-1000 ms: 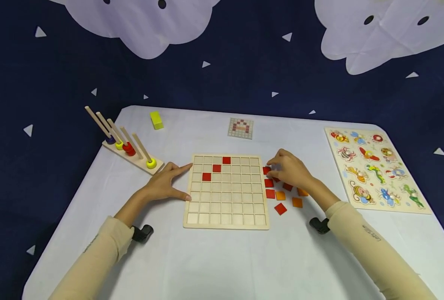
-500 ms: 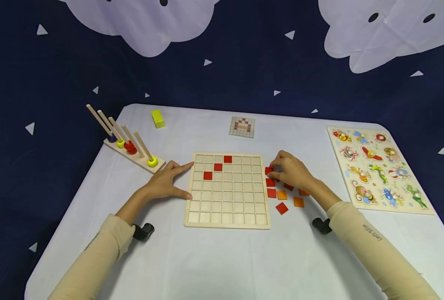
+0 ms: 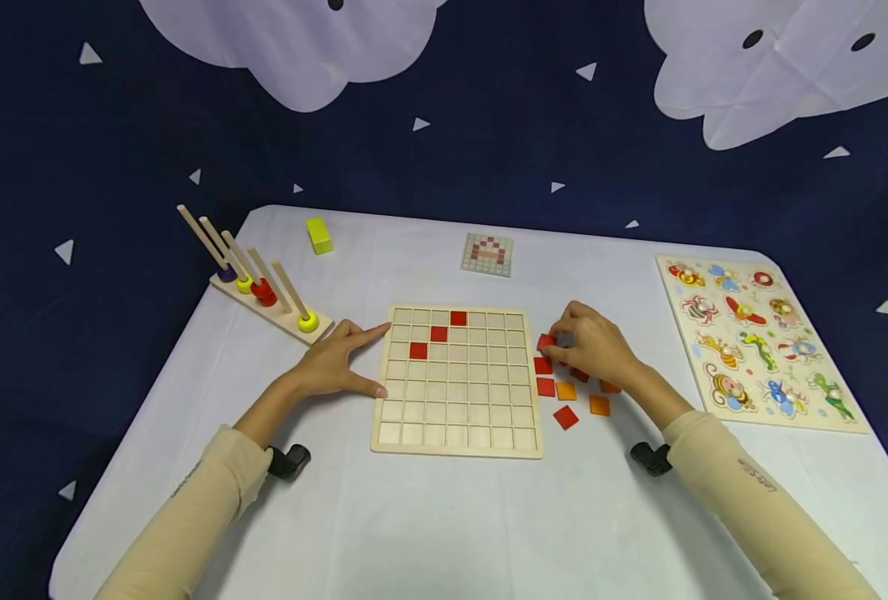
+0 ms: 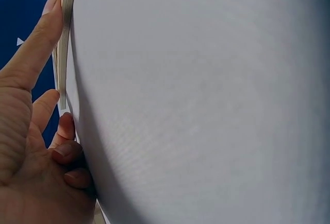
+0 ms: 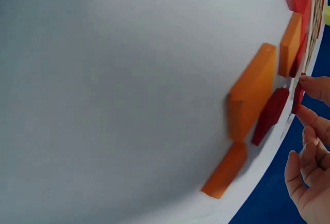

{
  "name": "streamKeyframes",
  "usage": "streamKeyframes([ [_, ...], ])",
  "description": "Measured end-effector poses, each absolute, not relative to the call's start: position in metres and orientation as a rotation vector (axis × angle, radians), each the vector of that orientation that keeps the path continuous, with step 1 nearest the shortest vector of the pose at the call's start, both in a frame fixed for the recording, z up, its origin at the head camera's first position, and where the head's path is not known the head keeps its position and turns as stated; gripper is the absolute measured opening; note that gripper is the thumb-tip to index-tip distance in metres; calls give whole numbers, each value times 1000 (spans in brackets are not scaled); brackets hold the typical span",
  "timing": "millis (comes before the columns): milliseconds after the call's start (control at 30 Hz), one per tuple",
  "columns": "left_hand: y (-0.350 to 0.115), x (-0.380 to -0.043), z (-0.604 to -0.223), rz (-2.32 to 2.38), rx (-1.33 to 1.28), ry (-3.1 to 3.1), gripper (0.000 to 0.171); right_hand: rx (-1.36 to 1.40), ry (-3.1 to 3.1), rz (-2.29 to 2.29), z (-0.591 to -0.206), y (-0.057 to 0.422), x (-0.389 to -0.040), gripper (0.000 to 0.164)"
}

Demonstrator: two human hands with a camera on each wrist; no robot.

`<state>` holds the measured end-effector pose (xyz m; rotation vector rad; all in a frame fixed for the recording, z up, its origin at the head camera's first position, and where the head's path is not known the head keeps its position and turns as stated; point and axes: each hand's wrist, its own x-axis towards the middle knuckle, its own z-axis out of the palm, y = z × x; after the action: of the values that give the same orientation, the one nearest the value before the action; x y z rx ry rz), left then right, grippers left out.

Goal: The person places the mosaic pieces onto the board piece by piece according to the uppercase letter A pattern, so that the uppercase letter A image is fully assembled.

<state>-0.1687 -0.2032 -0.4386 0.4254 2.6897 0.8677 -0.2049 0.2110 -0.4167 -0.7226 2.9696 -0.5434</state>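
Note:
A wooden grid board (image 3: 456, 454) lies flat, with three red square tiles in a diagonal of its upper cells, one of them a red tile (image 3: 418, 351). Along the board's left edge, my left hand (image 3: 331, 364) rests its spread thumb and index finger. In the left wrist view, the left hand (image 4: 26, 131) touches the board's side (image 4: 66, 33). Right of the board, my right hand (image 3: 595, 343) pinches a red tile (image 3: 545, 342) between thumb and finger. The right wrist view shows that red tile (image 5: 297, 98) between the fingertips. Loose red and orange tiles lie under and beside this hand.
A small pattern card (image 3: 487, 255) lies behind the board. At the left stands a peg stacker (image 3: 273, 312) with coloured rings, near a yellow block (image 3: 319, 236). An insect puzzle board (image 3: 759, 342) lies at the right. An orange tile (image 3: 599, 406) sits near the right wrist.
My right hand has shifted slightly right, with the pinched red tile now a little farther from the board. My left hand stays at the board's edge. The head view has shifted slightly.

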Motion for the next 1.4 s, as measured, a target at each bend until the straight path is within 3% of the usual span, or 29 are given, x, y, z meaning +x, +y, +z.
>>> streamKeyframes([
  [600,-202,-169,-440,867,409,2680,108,-1015,2876,-657,-398,134,-197,27],
  [1400,-204,-170,-439,869,410,2665,107,-1203,2755,-520,-412,48,-183,22],
])
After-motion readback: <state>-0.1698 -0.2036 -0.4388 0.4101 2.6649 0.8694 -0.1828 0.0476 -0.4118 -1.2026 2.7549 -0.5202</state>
